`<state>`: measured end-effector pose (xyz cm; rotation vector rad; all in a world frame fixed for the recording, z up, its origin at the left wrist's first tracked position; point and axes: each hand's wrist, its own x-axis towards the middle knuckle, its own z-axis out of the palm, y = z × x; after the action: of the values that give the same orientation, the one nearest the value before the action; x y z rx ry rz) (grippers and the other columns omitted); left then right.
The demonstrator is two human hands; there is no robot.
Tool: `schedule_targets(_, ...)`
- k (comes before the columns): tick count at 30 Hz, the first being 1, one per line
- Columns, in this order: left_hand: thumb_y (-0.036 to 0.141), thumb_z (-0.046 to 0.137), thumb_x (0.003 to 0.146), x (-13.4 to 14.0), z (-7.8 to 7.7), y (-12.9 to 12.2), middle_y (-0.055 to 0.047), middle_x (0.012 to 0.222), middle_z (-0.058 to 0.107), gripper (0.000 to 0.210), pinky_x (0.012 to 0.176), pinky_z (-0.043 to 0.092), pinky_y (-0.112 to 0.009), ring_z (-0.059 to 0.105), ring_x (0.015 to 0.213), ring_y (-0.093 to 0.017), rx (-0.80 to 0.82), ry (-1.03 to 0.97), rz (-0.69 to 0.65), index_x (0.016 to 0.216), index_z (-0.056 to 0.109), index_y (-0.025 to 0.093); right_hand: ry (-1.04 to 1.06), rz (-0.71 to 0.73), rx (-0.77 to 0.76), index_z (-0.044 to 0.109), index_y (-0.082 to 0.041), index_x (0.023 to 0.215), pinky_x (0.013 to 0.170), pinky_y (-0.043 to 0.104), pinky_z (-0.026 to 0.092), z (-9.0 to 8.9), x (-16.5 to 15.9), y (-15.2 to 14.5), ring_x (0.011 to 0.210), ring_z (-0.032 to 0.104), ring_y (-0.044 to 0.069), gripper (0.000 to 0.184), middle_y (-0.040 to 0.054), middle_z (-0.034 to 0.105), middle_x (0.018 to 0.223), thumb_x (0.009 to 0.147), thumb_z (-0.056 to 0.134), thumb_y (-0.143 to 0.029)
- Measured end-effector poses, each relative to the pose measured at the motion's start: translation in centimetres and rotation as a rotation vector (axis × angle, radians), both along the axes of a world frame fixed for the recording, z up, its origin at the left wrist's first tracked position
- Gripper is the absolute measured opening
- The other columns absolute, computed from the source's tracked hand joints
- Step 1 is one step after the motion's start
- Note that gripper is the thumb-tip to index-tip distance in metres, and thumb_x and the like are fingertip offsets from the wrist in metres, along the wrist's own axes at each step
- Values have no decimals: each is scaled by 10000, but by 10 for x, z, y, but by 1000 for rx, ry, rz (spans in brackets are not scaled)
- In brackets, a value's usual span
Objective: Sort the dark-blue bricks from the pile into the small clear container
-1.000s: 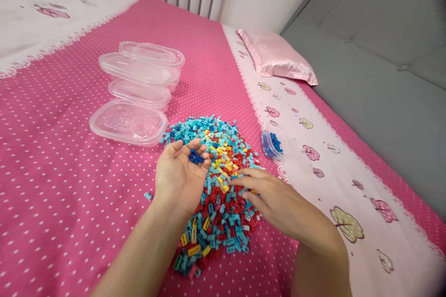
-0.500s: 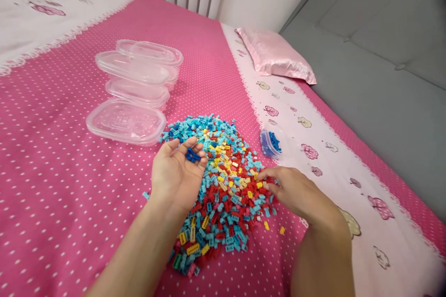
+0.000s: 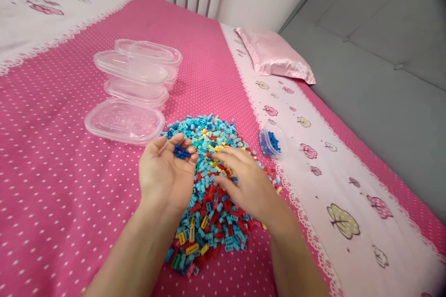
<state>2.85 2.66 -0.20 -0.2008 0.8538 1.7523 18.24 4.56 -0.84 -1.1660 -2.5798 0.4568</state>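
My left hand (image 3: 167,171) is palm up and cupped, with several dark blue building bricks (image 3: 181,151) lying on its curled fingers. To its right, my right hand (image 3: 249,181) hovers palm down over the brick pile (image 3: 216,213), thumb and fingers apart, with nothing visible between them. Light blue, red and yellow bricks make up most of this heap, and my right hand covers part of it. Beyond the pile on the right stands a small clear container (image 3: 270,143) with dark blue bricks inside.
Several clear plastic boxes with lids (image 3: 125,120) stand in a row at the left of the pile. A pink pillow (image 3: 275,55) lies at the far right, by a grey padded headboard (image 3: 376,46). Underneath is a pink dotted bedsheet (image 3: 69,185).
My right hand has moved left from the pile's right edge to above its middle. My left hand has shifted slightly left, still cupping the blue bricks.
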Motion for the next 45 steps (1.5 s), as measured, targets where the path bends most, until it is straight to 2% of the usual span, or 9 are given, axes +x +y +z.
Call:
schedule_targets(2,245,319,819,-1,2,-1,-51,666,491,245,509,422,-219,471,587,-124,6,1,-4,694,503,142,-15,127,-8,528,-234,1191,1051,397,289,-12,-17,-5,1263,330,201,335,52,476,1296,866,505,-310)
schedule_targets(5,251,317,823,-1,3,-1,-52,660,495,251,510,421,-223,470,580,-127,-1,-5,-17,698,507,147,-49,135,9,566,-237,1128,1051,431,273,-21,-25,-9,1282,285,223,291,62,460,1299,861,514,-338)
schedule_targets(12,252,338,809,0,3,1,-49,671,488,232,506,408,-215,463,569,-118,-15,-10,-5,703,509,137,-187,-4,-84,637,-243,985,982,409,342,-1,13,3,1148,436,215,192,59,530,1169,869,495,-301)
schedule_targets(19,232,341,800,1,3,1,-47,675,482,209,507,404,-212,459,569,-114,-27,-9,-5,707,501,135,-273,-107,-178,652,-263,974,966,408,362,9,49,14,1166,451,220,228,54,529,1205,840,483,-186)
schedule_targets(25,227,337,796,2,3,1,-47,673,480,204,503,399,-212,459,571,-117,-30,-10,-11,707,498,140,-297,-167,-159,627,-231,977,943,387,380,14,63,13,1127,493,219,223,61,517,1242,796,519,-156)
schedule_targets(30,227,340,787,2,2,3,-43,666,475,198,504,400,-215,456,565,-115,-27,-12,-5,704,498,140,-136,-214,-9,611,-200,978,869,341,417,9,48,19,994,554,197,205,54,612,1046,842,458,-201)
schedule_targets(33,235,347,785,2,1,3,-42,667,476,198,499,399,-211,460,565,-113,-40,-12,-13,706,501,139,-45,-278,66,597,-194,1078,840,311,426,-7,30,25,936,574,184,280,61,623,1011,857,426,-177)
schedule_targets(38,251,349,788,2,-1,3,-37,661,478,211,487,404,-202,462,556,-104,-49,-23,-33,699,503,138,-105,-374,76,656,-213,942,752,308,437,-30,13,31,817,594,194,224,53,629,900,825,475,-152)
schedule_targets(45,251,327,813,15,-1,5,-77,713,532,258,539,471,-212,528,631,-120,-51,-64,-131,752,536,113,52,-384,84,620,-176,858,730,306,440,-23,13,27,782,581,184,144,56,612,884,789,508,-116)
